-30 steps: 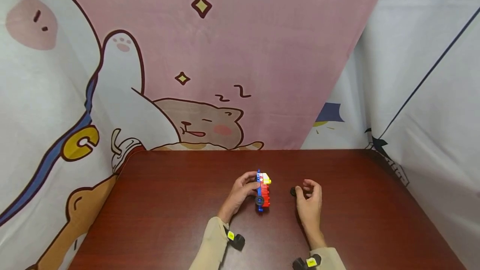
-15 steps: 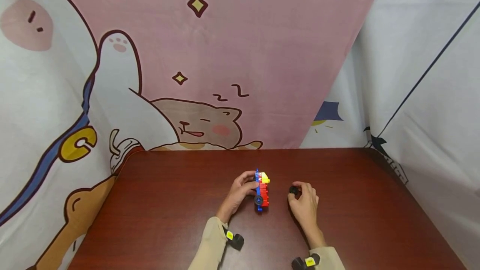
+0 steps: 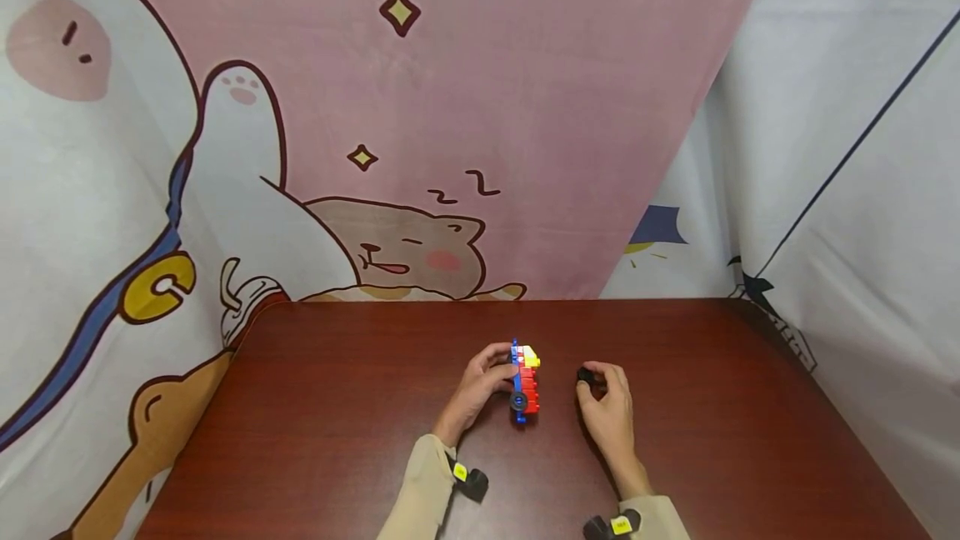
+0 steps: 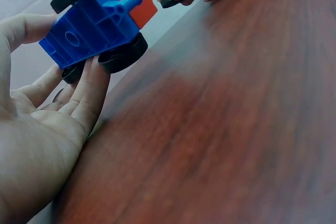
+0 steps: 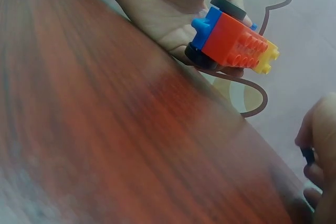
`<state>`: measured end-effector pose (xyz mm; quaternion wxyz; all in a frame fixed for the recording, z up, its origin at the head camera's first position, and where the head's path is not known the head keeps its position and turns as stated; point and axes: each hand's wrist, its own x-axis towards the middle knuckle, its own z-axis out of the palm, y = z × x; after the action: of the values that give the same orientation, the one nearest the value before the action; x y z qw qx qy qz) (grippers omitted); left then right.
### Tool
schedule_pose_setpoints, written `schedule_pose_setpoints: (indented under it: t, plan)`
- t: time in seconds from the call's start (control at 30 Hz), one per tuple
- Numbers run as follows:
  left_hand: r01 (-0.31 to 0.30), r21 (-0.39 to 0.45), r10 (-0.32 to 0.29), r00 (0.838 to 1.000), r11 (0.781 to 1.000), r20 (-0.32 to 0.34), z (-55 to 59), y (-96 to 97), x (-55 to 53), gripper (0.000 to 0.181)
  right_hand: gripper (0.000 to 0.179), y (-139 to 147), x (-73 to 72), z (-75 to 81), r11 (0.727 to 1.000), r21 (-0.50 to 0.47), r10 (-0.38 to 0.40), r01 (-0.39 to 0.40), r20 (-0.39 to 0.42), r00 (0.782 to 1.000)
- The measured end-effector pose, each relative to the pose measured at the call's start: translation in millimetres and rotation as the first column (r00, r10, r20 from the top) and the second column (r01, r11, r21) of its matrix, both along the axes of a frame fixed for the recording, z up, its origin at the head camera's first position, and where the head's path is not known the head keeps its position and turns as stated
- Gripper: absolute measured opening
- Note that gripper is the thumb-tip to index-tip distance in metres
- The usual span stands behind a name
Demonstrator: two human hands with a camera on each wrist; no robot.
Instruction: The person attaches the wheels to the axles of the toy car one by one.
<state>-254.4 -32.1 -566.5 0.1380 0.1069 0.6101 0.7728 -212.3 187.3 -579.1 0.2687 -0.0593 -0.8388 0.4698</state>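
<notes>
My left hand [image 3: 474,386] grips a toy car [image 3: 529,390] made of building bricks, its thumb on one side and the fingers on the other. A blue chassis [image 4: 89,32] with black wheels shows its underside in the left wrist view. Studded red bricks [image 5: 231,38] and a yellow brick [image 5: 266,57] sit on top of it in the right wrist view. To the right of the car, my right hand [image 3: 611,419] pinches a small loose black wheel [image 3: 584,376] between thumb and fingertips. In the right wrist view that wheel is partly hidden by the fingers.
Both hands are over a reddish-brown wooden table [image 3: 337,407]. A pink and white cartoon cloth [image 3: 570,107] hangs behind its back edge, and white cloth [image 3: 862,232] hangs along the right side. Each wrist wears a black camera.
My right hand has rolled over and shifted slightly left, turning the black wheel in its fingers. My left hand and the toy car have stayed nearly still.
</notes>
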Motion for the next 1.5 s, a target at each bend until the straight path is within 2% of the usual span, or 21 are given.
schedule_pose_setpoints:
  t: [0.2, 0.33, 0.4, 0.5, 0.6, 0.7, 0.93, 1.1, 1.23, 1.3, 1.5]
  plan:
    - [-0.004, 0.001, 0.004, 1.0, 1.0, 0.001, 0.4, 0.9, 0.0, 0.046, 0.03, -1, 0.1, 1.1, 0.997, -0.05, 0.061, -0.067, -0.104, 0.993]
    - [-0.009, -0.004, 0.009, 1.0, 1.0, -0.001, 0.7, 0.8, -0.6, 0.046, 0.031, -10, 0.3, 5.6, 0.992, -0.078, 0.078, -0.096, -0.211, 0.974]
    - [-0.008, -0.006, 0.008, 1.0, 1.0, -0.004, 1.3, 0.8, -0.4, 0.045, 0.031, -20, 2.1, 12.4, 0.988, -0.089, 0.097, -0.127, -0.289, 0.952]
    - [-0.001, -0.01, 0.001, 1.0, 1.0, -0.005, 2.0, 1.6, -0.4, 0.045, 0.03, -37, 6.1, 26.2, 0.98, -0.082, 0.134, -0.182, -0.405, 0.904]
    - [0.006, -0.014, -0.006, 1.0, 1.0, -0.004, 1.4, 2.3, -0.8, 0.046, 0.03, -55, 7.3, 36.9, 0.972, -0.081, 0.157, -0.221, -0.479, 0.864]
    - [0.003, 0.0, -0.003, 1.0, 1.0, -0.002, 0.0, 2.7, -1.3, 0.047, 0.03, -68, 4.7, 39.2, 0.968, -0.095, 0.154, -0.232, -0.503, 0.85]
    - [-0.005, 0.011, 0.005, 1.0, 1.0, -0.003, -0.9, 2.1, -2.3, 0.046, 0.031, -79, 3.2, 42.1, 0.967, -0.092, 0.16, -0.238, -0.507, 0.847]
    - [0.003, 0.003, -0.003, 1.0, 1.0, -0.008, 0.2, 1.8, -2.3, 0.045, 0.032, -78, -2.5, 40.2, 0.96, -0.002, 0.238, -0.281, -0.525, 0.817]
    - [0.018, -0.009, -0.018, 1.0, 1.0, -0.02, 1.3, 1.6, -2.2, 0.045, 0.033, -73, -12.6, 30.7, 0.95, 0.081, 0.298, -0.301, -0.523, 0.799]
    - [0.032, -0.002, -0.032, 0.999, 0.999, -0.029, 1.4, 1.3, -2.3, 0.044, 0.033, -71, -16.0, 26.0, 0.945, 0.117, 0.322, -0.306, -0.506, 0.8]
    - [0.061, 0.009, -0.061, 0.997, 0.998, -0.048, -0.4, -0.6, -2.4, 0.044, 0.032, -66, -17.3, 20.3, 0.929, 0.166, 0.37, -0.331, -0.425, 0.826]
